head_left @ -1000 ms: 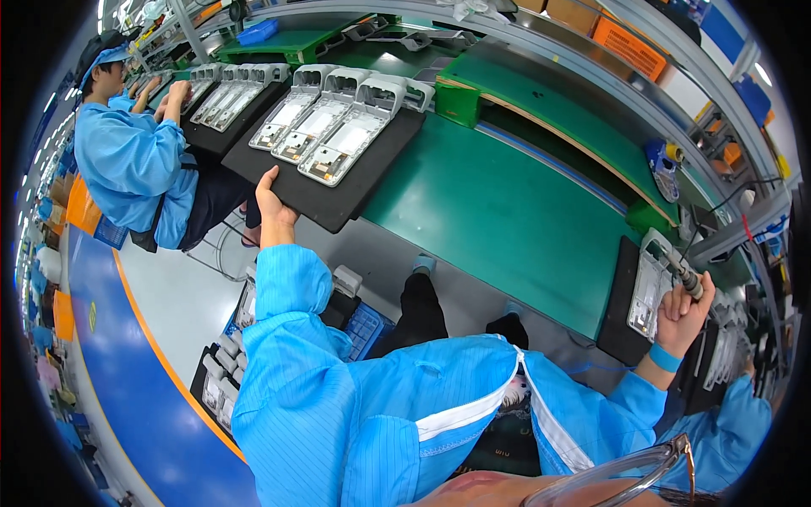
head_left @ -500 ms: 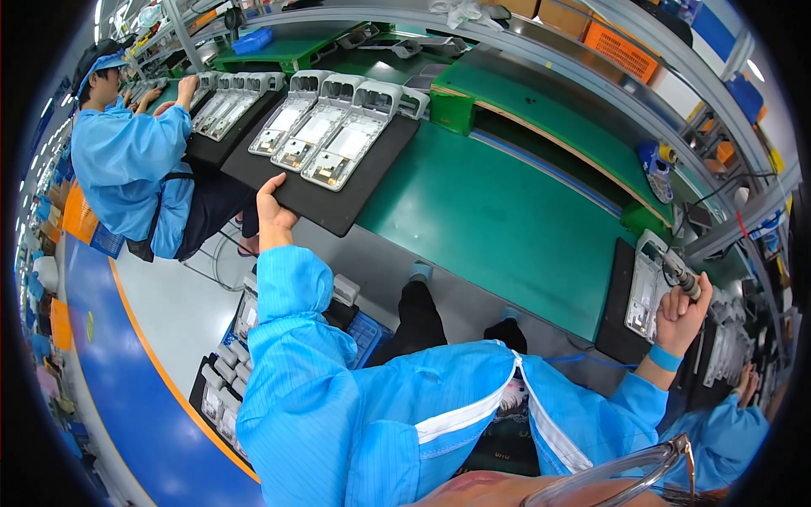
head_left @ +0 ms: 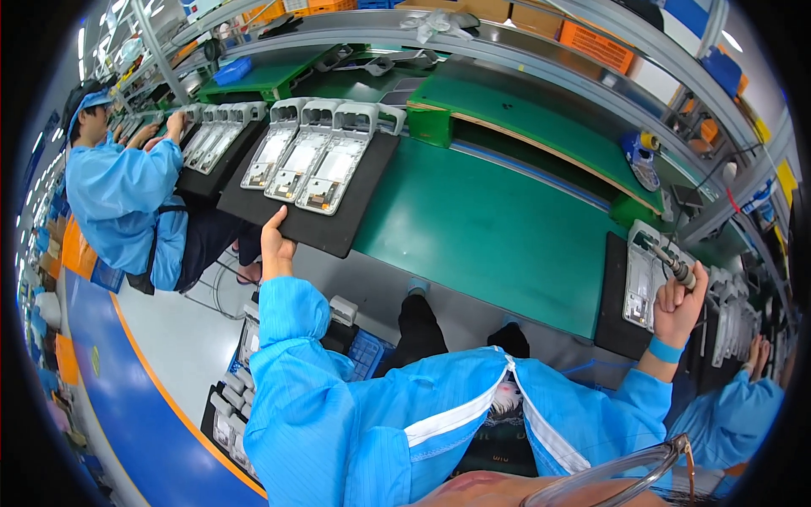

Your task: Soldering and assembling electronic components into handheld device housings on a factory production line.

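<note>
My left hand [head_left: 277, 241] grips the near edge of a black board [head_left: 338, 232], thumb on top and fingers underneath. Several light-grey plastic housings [head_left: 323, 173] lie side by side on that board, with small circuit parts at their near ends. Over at the right, my right hand [head_left: 678, 304] is closed round a powered screwdriver [head_left: 681, 270], its slim front end pointing left over another grey housing [head_left: 639, 283]. That housing rests on a second black board [head_left: 614, 317]. Whether the driver's tip touches it, I cannot tell.
A green worktop [head_left: 481, 228] lies between the boards, with a raised green shelf [head_left: 524, 118] behind it. A co-worker in blue [head_left: 122, 198] sits at the left; another person's hands [head_left: 758, 355] show at the far right. Below left stands a blue crate [head_left: 367, 353].
The whole view has shifted slightly, so the left board appears lower. My left hand keeps its grip on it. The screwdriver's front end has swung a little to the left over the right housing.
</note>
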`<state>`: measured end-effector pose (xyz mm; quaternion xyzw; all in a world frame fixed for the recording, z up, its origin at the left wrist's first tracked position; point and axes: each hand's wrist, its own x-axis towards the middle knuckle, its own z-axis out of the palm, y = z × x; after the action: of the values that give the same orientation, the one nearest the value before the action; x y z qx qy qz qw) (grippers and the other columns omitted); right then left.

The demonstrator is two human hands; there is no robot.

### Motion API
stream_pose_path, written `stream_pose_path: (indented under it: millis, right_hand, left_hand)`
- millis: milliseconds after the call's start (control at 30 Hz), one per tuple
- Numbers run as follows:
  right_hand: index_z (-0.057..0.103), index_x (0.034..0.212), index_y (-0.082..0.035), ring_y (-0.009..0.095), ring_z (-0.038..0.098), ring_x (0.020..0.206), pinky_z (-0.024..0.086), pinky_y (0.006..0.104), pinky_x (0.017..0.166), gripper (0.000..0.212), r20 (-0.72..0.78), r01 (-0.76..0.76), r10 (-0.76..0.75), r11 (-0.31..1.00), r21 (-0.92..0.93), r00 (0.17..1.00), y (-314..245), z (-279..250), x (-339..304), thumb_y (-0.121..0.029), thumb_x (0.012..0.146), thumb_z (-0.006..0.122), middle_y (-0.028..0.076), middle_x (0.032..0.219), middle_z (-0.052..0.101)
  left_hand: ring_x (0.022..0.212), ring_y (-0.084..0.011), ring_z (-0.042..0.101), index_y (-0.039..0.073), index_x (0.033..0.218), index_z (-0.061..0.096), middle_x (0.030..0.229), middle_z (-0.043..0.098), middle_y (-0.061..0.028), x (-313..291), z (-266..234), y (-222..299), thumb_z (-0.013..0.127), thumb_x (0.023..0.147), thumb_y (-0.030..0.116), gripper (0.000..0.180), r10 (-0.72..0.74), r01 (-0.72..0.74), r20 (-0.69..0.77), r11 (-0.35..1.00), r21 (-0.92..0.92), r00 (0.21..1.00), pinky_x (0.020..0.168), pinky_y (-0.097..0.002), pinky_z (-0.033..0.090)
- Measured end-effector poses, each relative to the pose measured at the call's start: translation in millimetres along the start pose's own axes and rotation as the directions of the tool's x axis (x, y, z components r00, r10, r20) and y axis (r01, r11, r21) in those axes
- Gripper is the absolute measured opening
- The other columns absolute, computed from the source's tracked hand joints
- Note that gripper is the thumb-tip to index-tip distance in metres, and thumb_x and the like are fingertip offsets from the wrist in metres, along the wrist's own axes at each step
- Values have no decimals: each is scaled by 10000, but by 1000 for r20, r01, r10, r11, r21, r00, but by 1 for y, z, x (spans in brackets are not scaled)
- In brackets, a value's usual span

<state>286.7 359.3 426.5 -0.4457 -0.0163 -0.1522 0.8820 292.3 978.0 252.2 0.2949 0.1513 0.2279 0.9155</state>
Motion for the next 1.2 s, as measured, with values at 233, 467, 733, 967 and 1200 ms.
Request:
stream_pose_path:
  millis: [233, 467, 733, 967, 1200]
  right_hand:
    - [519, 717, -79, 71, 259, 288, 203, 200, 280, 254, -51, 24, -24, 1000, 1, 998, -14, -13, 1, -261, 865, 423, -27, 382, 326]
    - [502, 711, -88, 74, 252, 290, 195, 203, 285, 240, -100, 15, -13, 1000, 15, 995, -14, -22, 8, -259, 863, 428, -26, 384, 324]
    - [520, 705, -89, 84, 254, 293, 191, 220, 298, 258, -21, -57, 60, 993, 106, 998, -16, -35, 13, -270, 858, 420, -26, 375, 330]
    - [508, 699, -80, 87, 263, 295, 203, 224, 304, 259, -27, 8, -5, 991, 134, 1000, -41, -66, 5, -259, 859, 412, -25, 370, 324]
    - [510, 688, -81, 86, 262, 300, 210, 220, 312, 254, -7, 26, -26, 993, 113, 1000, -65, -100, -14, -249, 854, 417, -25, 369, 314]
  left_hand:
    - [967, -286, 514, -42, 1102, 448, 1086, 506, -162, -22, -7, -3, 526, 758, 12, 356, 32, -31, -58, 999, 25, 998, 863, -386, 418]
    - [1024, -301, 483, -53, 1162, 385, 1142, 467, -184, -96, -18, -7, 505, 797, 63, 402, -37, 38, -22, 997, 74, 999, 899, -405, 396]
    - [1008, -304, 497, -75, 1149, 388, 1129, 471, -202, -169, 27, -63, 492, 801, 77, 394, -140, 145, -60, 984, 100, 988, 879, -410, 413]
    - [1026, -302, 488, -67, 1145, 399, 1137, 472, -202, -221, 62, -124, 466, 824, 105, 371, -229, 219, 68, 967, 130, 971, 901, -406, 391]
    - [977, -256, 513, -52, 1122, 432, 1094, 502, -148, -256, 108, -183, 529, 786, 45, 363, -298, 288, 96, 952, 106, 950, 868, -364, 413]
